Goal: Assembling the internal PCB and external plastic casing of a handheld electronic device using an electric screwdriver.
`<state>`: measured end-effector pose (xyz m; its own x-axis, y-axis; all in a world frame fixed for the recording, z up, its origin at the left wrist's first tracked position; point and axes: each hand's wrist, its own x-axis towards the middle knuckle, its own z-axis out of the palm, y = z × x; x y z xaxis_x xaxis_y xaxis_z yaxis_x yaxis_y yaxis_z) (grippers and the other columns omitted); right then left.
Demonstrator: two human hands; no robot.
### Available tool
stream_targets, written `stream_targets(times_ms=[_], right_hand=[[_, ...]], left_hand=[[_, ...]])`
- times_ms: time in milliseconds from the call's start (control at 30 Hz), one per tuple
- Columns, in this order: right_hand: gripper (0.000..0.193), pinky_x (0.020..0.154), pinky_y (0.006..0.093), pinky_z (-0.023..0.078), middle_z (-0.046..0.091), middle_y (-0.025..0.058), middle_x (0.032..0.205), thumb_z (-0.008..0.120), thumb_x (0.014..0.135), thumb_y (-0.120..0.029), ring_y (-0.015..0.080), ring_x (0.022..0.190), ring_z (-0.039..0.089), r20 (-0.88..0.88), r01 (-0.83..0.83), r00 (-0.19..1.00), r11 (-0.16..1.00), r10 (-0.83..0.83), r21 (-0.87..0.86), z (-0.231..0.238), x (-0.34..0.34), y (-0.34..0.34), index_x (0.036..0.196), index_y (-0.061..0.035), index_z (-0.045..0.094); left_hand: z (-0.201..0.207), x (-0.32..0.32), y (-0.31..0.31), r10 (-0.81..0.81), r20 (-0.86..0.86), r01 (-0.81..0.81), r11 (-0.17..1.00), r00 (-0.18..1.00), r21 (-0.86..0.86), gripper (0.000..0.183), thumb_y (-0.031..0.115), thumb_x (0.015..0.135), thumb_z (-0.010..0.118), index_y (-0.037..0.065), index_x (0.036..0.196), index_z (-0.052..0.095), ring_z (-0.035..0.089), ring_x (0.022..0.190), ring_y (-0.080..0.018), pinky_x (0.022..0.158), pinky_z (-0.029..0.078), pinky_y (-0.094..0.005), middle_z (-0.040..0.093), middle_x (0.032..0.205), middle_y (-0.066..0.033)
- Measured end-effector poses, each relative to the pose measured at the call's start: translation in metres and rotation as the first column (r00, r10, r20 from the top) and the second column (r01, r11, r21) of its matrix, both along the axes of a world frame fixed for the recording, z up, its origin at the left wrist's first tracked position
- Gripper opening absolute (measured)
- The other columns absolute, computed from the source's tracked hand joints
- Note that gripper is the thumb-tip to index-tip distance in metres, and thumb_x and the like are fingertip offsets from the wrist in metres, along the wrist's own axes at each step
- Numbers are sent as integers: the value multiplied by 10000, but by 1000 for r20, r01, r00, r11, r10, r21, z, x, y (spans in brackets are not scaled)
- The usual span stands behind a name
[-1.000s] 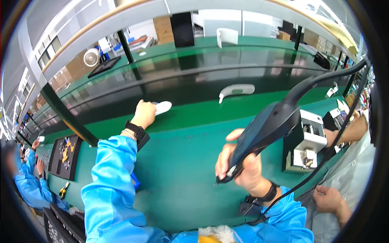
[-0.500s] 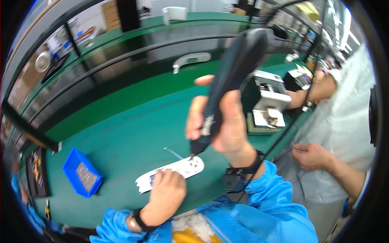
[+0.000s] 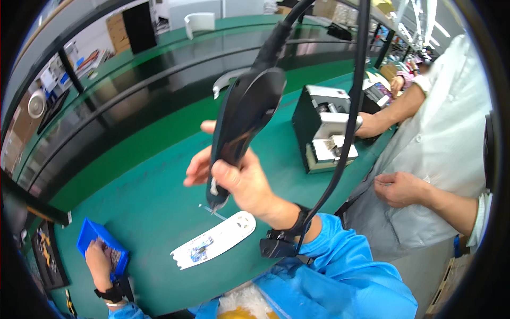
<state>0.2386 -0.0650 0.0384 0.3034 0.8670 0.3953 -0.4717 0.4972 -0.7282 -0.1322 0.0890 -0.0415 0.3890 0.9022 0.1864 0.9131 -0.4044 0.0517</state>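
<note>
My right hand (image 3: 239, 178) grips a black corded electric screwdriver (image 3: 241, 117), its tip pointing down over the bench, beside the white part and apart from it. That part, a long white plastic shell (image 3: 215, 242) with one rounded end and a small blue piece in it, lies on the green bench untouched. A thin pale strip (image 3: 212, 211) pokes out at its far side. My left hand (image 3: 99, 263) reaches into a blue bin (image 3: 91, 229) holding many small metal pieces that look like screws. Its fingertips are down among them, and what they hold is hidden.
At right stands a black and silver boxy device (image 3: 313, 130), with a co-worker's hand (image 3: 367, 125) at it. That person's other hand (image 3: 401, 190) hangs near the bench edge. The screwdriver's black cable (image 3: 348, 143) crosses the view. A dark tray (image 3: 49, 255) lies far left.
My left hand has left the white shell and gone left into the blue bin. The screwdriver, still in my right hand, has lifted off the shell. The whole view has shifted.
</note>
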Motion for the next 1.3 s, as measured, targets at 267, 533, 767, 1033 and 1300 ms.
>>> stream_targets(times_ms=[267,533,767,1033,1300], right_hand=[[557,497,307,457,479,69,641,338,899,-433,143,509,506,226,265,945,959,-236,-106,-9,-1,8,1287,-48,229],[779,451,262,431,485,79,574,439,723,-665,140,449,490,80,32,996,997,-27,-72,-20,-26,8,1139,-16,330],[860,407,252,409,464,50,530,405,634,-759,128,405,468,211,73,976,991,-48,-113,-33,-37,10,1114,-51,321],[845,405,271,415,443,37,519,317,671,-780,133,383,452,264,40,964,997,-21,-68,-35,-39,12,1132,-73,295],[856,400,280,420,448,44,520,317,663,-786,140,385,458,399,76,916,991,-26,-110,-34,-38,11,1124,-65,298]], left_hand=[[22,34,-7,41,-108,-24,987,993,158,79,82,696,599,6,708,579,552,806,-320,701,409,-409,596,785,-152],[29,15,-12,30,500,-29,1000,865,-10,112,30,801,547,-45,838,621,569,610,-102,566,440,-230,608,673,-81],[54,72,-74,-97,737,229,970,669,-80,69,24,742,602,-1,793,639,533,573,-116,528,402,-226,594,692,-74],[20,140,-127,-387,607,515,856,694,-44,103,57,671,660,44,759,608,542,596,-211,548,410,-308,555,685,-51],[17,146,-127,-491,491,518,850,720,91,139,62,622,693,78,725,601,480,532,-196,509,366,-301,552,655,-27]])
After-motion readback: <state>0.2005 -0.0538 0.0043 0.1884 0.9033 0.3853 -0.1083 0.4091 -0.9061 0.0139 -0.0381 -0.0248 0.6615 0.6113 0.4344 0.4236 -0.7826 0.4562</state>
